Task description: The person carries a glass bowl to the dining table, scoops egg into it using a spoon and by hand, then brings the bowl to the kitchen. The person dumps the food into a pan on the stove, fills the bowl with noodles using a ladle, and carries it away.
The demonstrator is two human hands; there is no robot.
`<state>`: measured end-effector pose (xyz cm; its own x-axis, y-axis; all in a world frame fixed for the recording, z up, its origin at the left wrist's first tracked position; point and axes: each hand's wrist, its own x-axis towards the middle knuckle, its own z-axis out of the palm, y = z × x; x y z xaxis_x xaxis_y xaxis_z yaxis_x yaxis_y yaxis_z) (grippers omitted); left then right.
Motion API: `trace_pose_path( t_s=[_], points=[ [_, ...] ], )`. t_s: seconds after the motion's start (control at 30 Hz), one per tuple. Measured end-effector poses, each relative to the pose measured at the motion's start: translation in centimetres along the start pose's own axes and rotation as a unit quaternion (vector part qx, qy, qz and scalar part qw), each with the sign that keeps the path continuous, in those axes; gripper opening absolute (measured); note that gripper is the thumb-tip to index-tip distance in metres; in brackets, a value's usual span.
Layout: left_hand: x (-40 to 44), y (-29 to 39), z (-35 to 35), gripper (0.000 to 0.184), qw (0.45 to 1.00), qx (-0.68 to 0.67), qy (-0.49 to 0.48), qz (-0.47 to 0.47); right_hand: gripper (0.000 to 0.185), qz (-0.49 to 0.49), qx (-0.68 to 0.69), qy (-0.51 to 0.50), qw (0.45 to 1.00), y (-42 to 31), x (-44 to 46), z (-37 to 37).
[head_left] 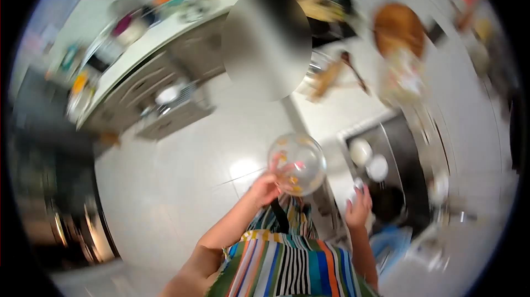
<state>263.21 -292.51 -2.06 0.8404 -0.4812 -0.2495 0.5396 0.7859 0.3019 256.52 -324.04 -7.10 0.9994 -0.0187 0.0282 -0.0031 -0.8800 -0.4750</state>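
Observation:
My left hand point(266, 189) grips the near rim of a clear glass bowl point(306, 167), tilted so that I look into it. Orange-yellow patches show on the bowl, and my fingers show through the glass. At the edge of the sink point(398, 131), my right hand point(359, 208) has its fingers closed around something small and whitish, too blurred to name. Just beyond that hand, a white bowl point(360, 152) and a second white dish point(377, 168) sit in the sink.
Wooden utensils point(326, 80) lie on the white counter point(331, 115) beyond the sink. A round wooden board point(398, 29) and a plastic bag point(404, 76) stand along the wall. Across the floor, a drawer point(174, 120) with dishes is pulled out. A blue bag point(389, 247) lies near my right forearm.

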Motion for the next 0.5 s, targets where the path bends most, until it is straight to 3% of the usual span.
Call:
trace_pose_path(
  t_s=[0.07,0.13,0.17,0.2,0.23,0.27,0.4,0.5],
  points=[
    [-2.6,0.1,-1.5,0.076,0.996,-0.003,0.038,0.077,0.048,-0.003,-0.112,0.01,0.994,5.5,3.0,4.9],
    [-5.7,0.9,-2.9,0.071,0.986,-0.018,0.064,0.155,0.052,0.071,-0.055,-0.207,0.974,11.6,6.5,8.3],
    [-7.1,0.3,-3.3,0.068,0.974,-0.009,0.096,0.207,0.048,-0.08,-0.075,-0.17,0.979,24.7,8.5,14.1],
    [-8.6,-0.2,-4.0,0.068,0.957,-0.01,0.127,0.26,0.042,-0.327,-0.101,-0.056,0.938,30.3,10.0,14.7],
    [-10.5,-0.7,-4.7,0.068,0.941,-0.01,0.156,0.3,0.042,-0.147,-0.119,-0.185,0.964,24.6,11.4,14.4],
    [-12.1,-1.9,-5.4,0.067,0.926,-0.014,0.18,0.331,0.042,-0.1,-0.136,-0.23,0.958,19.5,12.9,15.6],
    [-24.0,-1.1,-6.2,0.07,0.826,-0.069,0.29,0.478,0.042,-0.188,-0.136,-0.314,0.921,1.3,16.2,19.8],
    [-27.7,-2.5,-8.7,0.069,0.744,-0.144,0.311,0.573,0.042,-0.269,-0.11,-0.355,0.889,-9.0,18.2,25.8]
  ],
)
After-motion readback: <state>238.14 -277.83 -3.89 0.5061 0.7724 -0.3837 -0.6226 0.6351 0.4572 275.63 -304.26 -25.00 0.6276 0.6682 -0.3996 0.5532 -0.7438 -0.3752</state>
